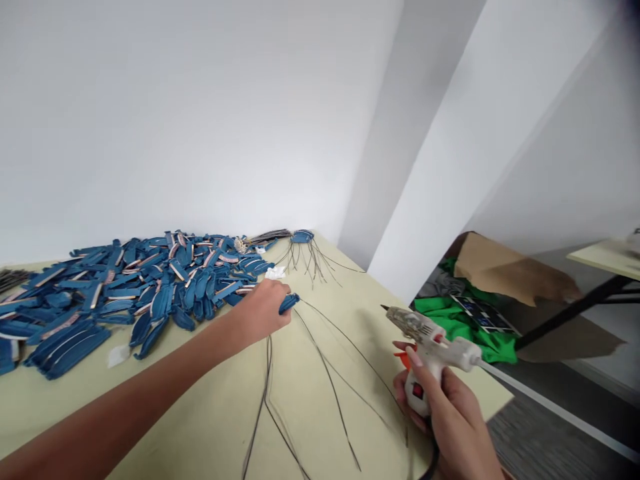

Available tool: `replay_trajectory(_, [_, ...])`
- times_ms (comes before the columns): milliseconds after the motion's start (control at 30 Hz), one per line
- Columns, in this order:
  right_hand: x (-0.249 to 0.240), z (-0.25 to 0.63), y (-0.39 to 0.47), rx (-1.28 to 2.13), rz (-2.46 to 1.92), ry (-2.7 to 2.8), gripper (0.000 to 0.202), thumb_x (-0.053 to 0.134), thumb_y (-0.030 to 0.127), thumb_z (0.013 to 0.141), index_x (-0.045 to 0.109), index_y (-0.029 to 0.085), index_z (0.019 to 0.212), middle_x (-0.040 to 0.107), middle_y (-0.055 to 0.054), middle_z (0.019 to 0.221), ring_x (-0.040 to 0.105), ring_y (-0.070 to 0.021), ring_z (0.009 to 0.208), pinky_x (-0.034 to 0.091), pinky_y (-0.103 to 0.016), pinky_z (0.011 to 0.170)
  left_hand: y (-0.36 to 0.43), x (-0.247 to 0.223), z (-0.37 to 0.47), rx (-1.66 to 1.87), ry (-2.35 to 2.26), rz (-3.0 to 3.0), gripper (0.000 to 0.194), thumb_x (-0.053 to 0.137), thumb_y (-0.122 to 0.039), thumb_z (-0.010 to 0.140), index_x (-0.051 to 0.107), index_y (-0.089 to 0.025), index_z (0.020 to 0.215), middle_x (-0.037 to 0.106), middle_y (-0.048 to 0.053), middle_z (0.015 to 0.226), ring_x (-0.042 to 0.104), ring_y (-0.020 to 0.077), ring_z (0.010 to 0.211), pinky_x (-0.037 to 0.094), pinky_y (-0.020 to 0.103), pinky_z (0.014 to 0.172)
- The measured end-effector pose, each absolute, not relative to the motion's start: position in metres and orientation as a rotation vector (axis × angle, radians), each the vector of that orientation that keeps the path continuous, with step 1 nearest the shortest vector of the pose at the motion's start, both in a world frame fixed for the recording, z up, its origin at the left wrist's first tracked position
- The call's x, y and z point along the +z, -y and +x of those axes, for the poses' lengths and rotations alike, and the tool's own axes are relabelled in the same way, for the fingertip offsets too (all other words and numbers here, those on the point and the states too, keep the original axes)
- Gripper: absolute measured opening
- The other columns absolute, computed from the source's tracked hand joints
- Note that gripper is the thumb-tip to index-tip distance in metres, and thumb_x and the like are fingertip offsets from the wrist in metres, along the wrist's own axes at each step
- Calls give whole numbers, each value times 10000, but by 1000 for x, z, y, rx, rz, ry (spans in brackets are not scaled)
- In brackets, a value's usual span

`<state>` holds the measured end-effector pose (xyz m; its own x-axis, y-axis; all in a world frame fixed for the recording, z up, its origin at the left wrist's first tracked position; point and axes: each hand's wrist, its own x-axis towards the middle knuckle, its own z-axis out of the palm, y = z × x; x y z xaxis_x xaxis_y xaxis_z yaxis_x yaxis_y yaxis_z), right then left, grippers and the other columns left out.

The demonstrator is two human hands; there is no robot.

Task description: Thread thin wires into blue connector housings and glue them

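My left hand (266, 308) is closed on a blue fabric piece (289, 303) above the table, and a thin dark wire trails from near it to the lower right. In my right hand (440, 400) is a white glue gun (425, 340) with an orange trigger, its nozzle pointing to the upper left. A long white glue stick (560, 410) sticks out of its back. To the left lies a large pile of blue fabric pieces (150, 280), some with pale or pink strips. More thin dark wires (267, 387) lie on the table below my left hand.
On the yellowish table (215, 413), a bundled blue piece with wires (303, 237) lies near the wall. White scraps (119, 355) lie by the pile. At the right, a cardboard box (510, 267) and green cloth (450, 320) are on the floor, beside another table's edge (605, 257).
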<state>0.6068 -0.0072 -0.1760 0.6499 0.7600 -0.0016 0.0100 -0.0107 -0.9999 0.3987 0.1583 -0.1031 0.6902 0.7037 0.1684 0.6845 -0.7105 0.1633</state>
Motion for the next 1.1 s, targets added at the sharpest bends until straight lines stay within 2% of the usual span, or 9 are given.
replay_trajectory(133, [-186,615,7,677,-1499,667,640,688,653,793,578,185,1215,537,37,603,358,-98,482,274,-170,384,-154,-114,387,304,-1175,2794,185,623,-306,954,660,-150,1045,691,62,1044,665,200,968,555,415,884])
replay_trajectory(267, [-188,621,9,697,-1544,691,613,695,653,785,595,182,1164,541,24,602,393,-119,518,293,-181,389,-138,-114,349,309,-1230,2785,190,567,-152,894,691,-159,1037,716,93,1068,681,239,997,550,437,907])
replay_trajectory(367, [-187,626,11,727,-1567,734,546,682,642,804,599,185,1091,551,22,588,408,-122,500,309,-195,391,-130,-120,312,335,-1269,2781,301,484,-208,869,715,-191,1060,725,125,1123,700,287,999,566,454,872])
replay_trajectory(467, [-187,631,14,807,-1570,787,466,661,641,827,588,191,926,566,10,572,418,-118,471,318,-209,391,-127,-130,284,331,-1277,2776,334,442,-271,845,741,-206,981,745,130,1057,719,308,930,586,456,793])
replay_trajectory(567, [-186,632,14,862,-1592,828,479,643,657,832,543,193,766,571,-7,566,397,-103,438,303,-219,385,-130,-133,281,357,-1259,2774,329,492,-365,847,737,-206,997,737,130,1091,700,314,1010,575,460,862])
replay_trajectory(633, [-184,630,13,858,-1598,832,453,648,632,839,557,189,806,577,-4,573,397,-104,443,299,-218,391,-139,-129,298,395,-1254,2774,357,529,-434,880,708,-196,1077,717,129,1149,656,311,1113,525,486,975])
replay_trajectory(700, [-180,626,12,839,-1603,826,441,654,606,840,587,180,931,566,12,569,390,-108,451,291,-214,398,-153,-123,326,395,-1237,2777,316,534,-422,936,683,-186,1085,704,114,1149,637,283,1123,500,492,1003])
replay_trajectory(833, [-176,621,12,806,-1621,806,538,650,605,838,590,153,1123,534,32,561,374,-109,459,274,-205,399,-179,-115,379,321,-1214,2775,216,637,-312,939,653,-137,1065,680,81,1096,639,240,1076,523,473,947])
replay_trajectory(1100, [-173,612,10,777,-1585,814,612,669,624,815,593,133,1171,536,23,545,357,-101,433,249,-195,373,-197,-111,400,228,-1186,2629,207,638,-329,949,664,-130,1000,691,54,1016,674,200,938,569,408,851])
